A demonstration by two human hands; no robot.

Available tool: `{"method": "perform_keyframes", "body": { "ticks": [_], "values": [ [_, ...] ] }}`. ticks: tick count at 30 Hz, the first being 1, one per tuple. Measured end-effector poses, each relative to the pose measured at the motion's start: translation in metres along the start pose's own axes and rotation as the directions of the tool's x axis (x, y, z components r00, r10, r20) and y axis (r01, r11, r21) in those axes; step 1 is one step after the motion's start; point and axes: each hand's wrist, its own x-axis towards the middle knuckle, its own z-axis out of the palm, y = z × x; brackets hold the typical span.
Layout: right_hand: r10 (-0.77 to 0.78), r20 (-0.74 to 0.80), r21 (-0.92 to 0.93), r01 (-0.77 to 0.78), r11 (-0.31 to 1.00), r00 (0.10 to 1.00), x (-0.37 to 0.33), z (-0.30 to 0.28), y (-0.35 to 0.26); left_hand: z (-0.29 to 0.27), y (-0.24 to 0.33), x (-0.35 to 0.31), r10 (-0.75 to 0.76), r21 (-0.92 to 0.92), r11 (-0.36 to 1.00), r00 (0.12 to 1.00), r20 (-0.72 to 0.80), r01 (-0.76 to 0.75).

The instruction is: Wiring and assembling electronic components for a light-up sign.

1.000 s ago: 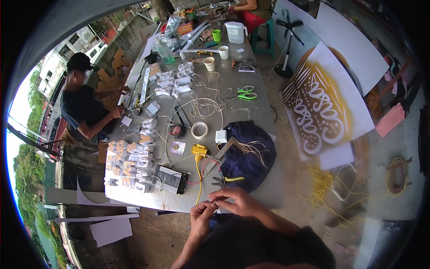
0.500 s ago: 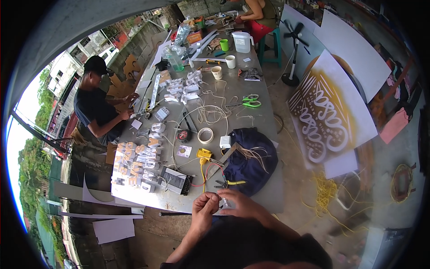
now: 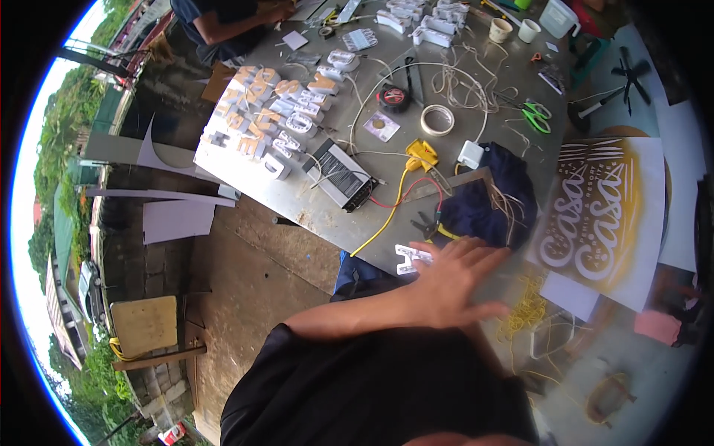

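Note:
My left hand (image 3: 462, 281) reaches across to the right with its fingers spread and nothing gripped in it. It passes over my right hand, which is mostly hidden beneath; a fingertip shows against a small white letter piece (image 3: 410, 259). That letter is held at the table's near edge, its open face showing small parts inside. Just beyond lie dark-handled pliers (image 3: 425, 224) and a bundled dark blue cloth (image 3: 483, 212). Red and yellow wires run near them from a yellow clip-like piece (image 3: 422, 154).
A grey metal table (image 3: 312, 215) carries several white letters (image 3: 286, 111), a black-and-silver power supply (image 3: 340, 175), a tape roll (image 3: 437, 120), a tape measure (image 3: 393, 97) and green scissors (image 3: 535, 117). A co-worker's arm (image 3: 238, 28) rests at the far left. Yellow cord (image 3: 523, 301) lies at right.
My view has turned, shifting the table up and right. My left hand has left its pinch beside the right hand and spread out across it. The white letter piece now shows clearly.

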Motion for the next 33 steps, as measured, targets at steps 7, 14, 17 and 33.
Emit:
{"method": "perform_keyframes", "body": {
  "ticks": [7,14,17,33],
  "values": [
    [0.263,-0.202,0.388,-0.17,0.906,0.943,0.082,0.044,-0.035,-0.105,-0.051,-0.04,0.092,0.212,0.977,0.915,-0.392,-0.007],
    [0.195,-0.177,0.315,-0.132,0.94,0.965,0.173,0.092,-0.043,-0.169,-0.14,-0.076,-0.639,-0.832,0.512,0.742,-0.202,0.214],
    [0.198,-0.196,0.288,-0.136,0.948,0.96,0.212,0.118,-0.048,-0.182,-0.159,-0.071,-0.646,-0.941,0.326,0.749,-0.15,0.092],
    [0.011,0.017,-0.725,0.005,0.689,1.0,0.238,0.131,-0.1,-0.282,-0.189,-0.063,-0.531,-0.326,0.847,0.701,-0.476,0.42]
  ]
}}
